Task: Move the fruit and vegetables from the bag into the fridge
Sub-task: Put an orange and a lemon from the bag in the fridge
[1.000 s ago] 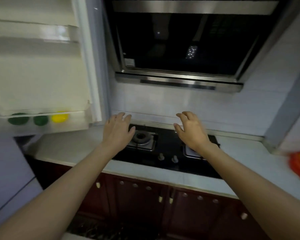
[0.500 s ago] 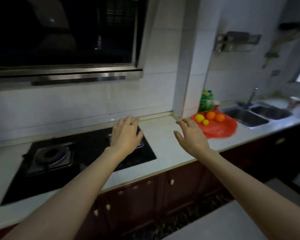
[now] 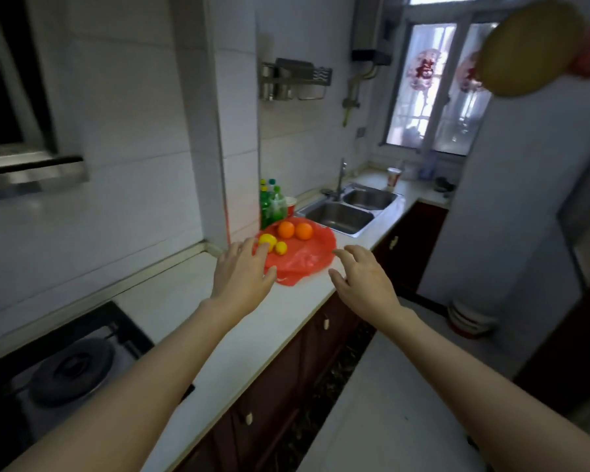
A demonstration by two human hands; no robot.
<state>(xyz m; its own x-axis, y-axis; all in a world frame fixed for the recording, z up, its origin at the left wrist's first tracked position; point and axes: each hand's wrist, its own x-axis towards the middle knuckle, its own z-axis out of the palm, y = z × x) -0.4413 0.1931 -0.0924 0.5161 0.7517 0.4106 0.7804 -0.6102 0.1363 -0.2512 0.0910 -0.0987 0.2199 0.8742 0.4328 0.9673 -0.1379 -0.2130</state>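
A red plastic bag (image 3: 304, 258) lies flattened on the white counter (image 3: 259, 335) beside the sink. On it rest two oranges (image 3: 285, 229) (image 3: 303, 231) and two yellow fruits, a larger one (image 3: 267, 240) and a smaller one (image 3: 281, 248). My left hand (image 3: 241, 274) is open, fingers spread, its fingertips right at the larger yellow fruit and the bag's near left edge. My right hand (image 3: 363, 279) is open too, hovering just right of the bag over the counter's front edge. Neither hand holds anything. No fridge can be seen.
A double steel sink (image 3: 351, 209) with a tap lies beyond the bag. Green bottles (image 3: 271, 204) and a red cup stand against the wall. The gas hob (image 3: 65, 366) is at lower left. A tall grey cabinet (image 3: 511, 216) stands to the right across a narrow floor.
The view has swung right, from the fridge door and hob to the bag and sink. Both open hands have come up to the bag, the left reaching the yellow fruit.
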